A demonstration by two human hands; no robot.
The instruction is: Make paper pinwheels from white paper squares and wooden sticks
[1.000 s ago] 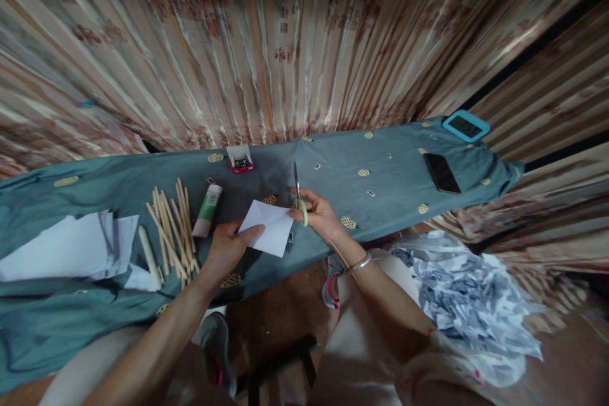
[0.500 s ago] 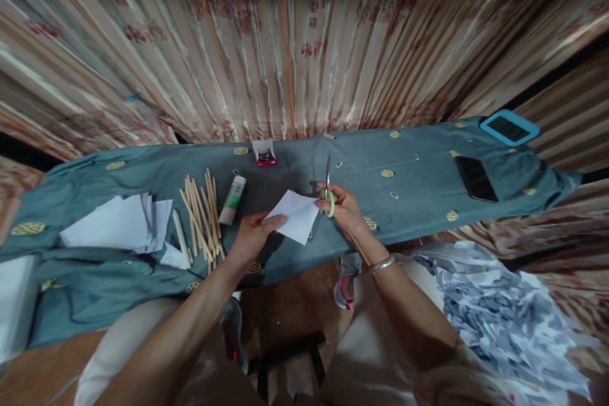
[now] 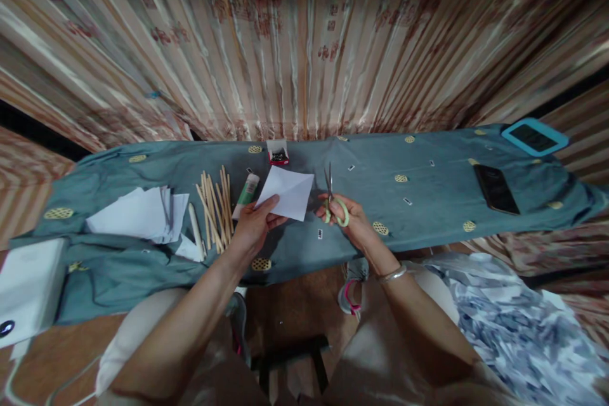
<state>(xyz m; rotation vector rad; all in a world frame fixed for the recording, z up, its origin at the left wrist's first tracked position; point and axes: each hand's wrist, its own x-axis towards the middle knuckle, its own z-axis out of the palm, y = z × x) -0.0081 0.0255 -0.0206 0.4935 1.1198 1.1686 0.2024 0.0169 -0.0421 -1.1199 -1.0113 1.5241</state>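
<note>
Paper [image 3: 288, 196] and scissors [image 3: 330, 187] are moving apart: half a second ago they were meeting at the right fingertips, and now a gap is showing between them, with the paper sitting closer to the box [image 3: 278, 157]. Scissor blades are also spreading wider than before.

The left hand [image 3: 254, 227] is pinching the paper by its near left corner, thumb on top, and is holding it just on the near side of the box. The right hand [image 3: 352, 219] is gripping the scissors by their pale green handles, to the right of the box and nearer the person, the blades pointing away from the body.

Glue [image 3: 247, 191] is lying to the left of the box, on its near side, its lower end partly hidden by the left hand. Sticks [image 3: 215, 209] are lying further left of the box, and sheets [image 3: 136, 216] are piling beyond them. A phone [image 3: 496, 189] is resting well to the right of the box. All these are sharing one cloth-covered table [image 3: 371, 165].
</note>
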